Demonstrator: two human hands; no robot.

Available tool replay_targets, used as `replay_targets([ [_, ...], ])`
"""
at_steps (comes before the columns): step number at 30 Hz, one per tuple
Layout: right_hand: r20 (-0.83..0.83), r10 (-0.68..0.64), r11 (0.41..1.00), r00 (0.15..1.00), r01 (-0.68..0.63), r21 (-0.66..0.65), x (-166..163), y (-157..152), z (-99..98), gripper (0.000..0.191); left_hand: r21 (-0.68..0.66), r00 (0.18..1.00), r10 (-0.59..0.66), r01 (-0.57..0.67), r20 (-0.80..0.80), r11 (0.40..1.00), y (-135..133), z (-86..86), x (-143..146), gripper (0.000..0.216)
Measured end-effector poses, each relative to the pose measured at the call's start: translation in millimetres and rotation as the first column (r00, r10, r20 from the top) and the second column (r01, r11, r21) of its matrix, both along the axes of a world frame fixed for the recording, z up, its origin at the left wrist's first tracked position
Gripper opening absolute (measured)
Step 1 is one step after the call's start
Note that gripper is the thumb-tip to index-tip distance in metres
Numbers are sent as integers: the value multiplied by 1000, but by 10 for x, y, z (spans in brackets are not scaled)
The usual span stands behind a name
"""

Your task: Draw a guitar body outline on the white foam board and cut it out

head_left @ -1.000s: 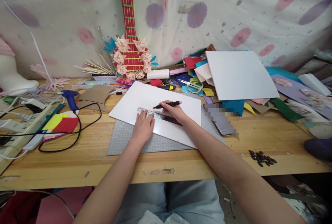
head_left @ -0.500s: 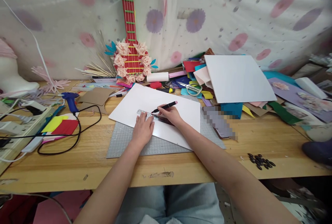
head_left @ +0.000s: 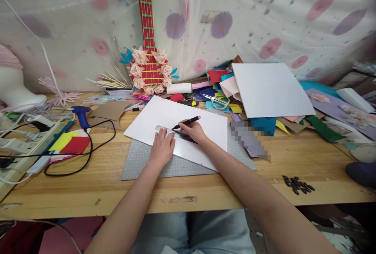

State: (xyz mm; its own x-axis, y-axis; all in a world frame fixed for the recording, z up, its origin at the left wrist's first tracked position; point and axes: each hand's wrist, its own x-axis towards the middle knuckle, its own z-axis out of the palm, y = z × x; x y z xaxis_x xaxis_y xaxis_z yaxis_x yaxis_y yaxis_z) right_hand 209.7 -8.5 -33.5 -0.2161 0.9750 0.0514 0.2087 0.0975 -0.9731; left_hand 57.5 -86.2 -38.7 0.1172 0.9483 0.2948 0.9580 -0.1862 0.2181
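Observation:
A white board (head_left: 147, 117) lies slanted over a grey gridded cutting mat (head_left: 139, 166). Across the board rests a metal ruler (head_left: 180, 135). My left hand (head_left: 162, 148) presses the ruler's left part down, its fingers stretched out flat. In my right hand (head_left: 192, 130) is a black marker (head_left: 191, 120) with a pinkish end, gripped between thumb and fingers. Its tip points left and sits at the board along the ruler's upper edge. Whether a line has been drawn there is too small to tell.
A red paper guitar (head_left: 148, 62) with paper roses leans at the back. Scissors (head_left: 219, 100) lie among coloured sheets, beside a second white board (head_left: 273, 89). At left are a blue glue gun (head_left: 81, 116) and cables; at right, several small black pieces (head_left: 298, 184).
The whole view has shifted slightly. Both hands, the ruler and the marker stay almost in the same place on the board.

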Motion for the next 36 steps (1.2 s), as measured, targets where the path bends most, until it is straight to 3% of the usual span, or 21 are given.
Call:
replay_targets([
  [9, 135, -74, 996, 988, 67, 57, 157, -52, 89, 26, 2, 1000, 5, -5, 7, 1000, 8, -17, -3, 34],
  [17, 120, -4, 998, 993, -4, 66, 166, -40, 54, 30, -2, 1000, 6, -6, -15, 1000, 11, 4, -1, 35],
  [23, 93, -59, 997, 994, 55, 48, 188, -33, 58, 29, -2, 1000, 7, -7, -14, 1000, 10, 5, 4, 35],
  [28, 87, 14, 999, 996, -18, 46, 196, -36, 67, 29, 6, 1000, 11, -11, 2, 1000, 11, -2, 6, 35],
  [33, 84, -53, 998, 995, 49, 41, 216, -44, 81, 28, 11, 1000, 5, -6, 17, 1000, 14, -12, 2, 33],
  [36, 85, -9, 999, 996, 5, 42, 220, -49, 84, 28, 11, 1000, 9, -9, 17, 1000, 11, -5, 4, 33],
])
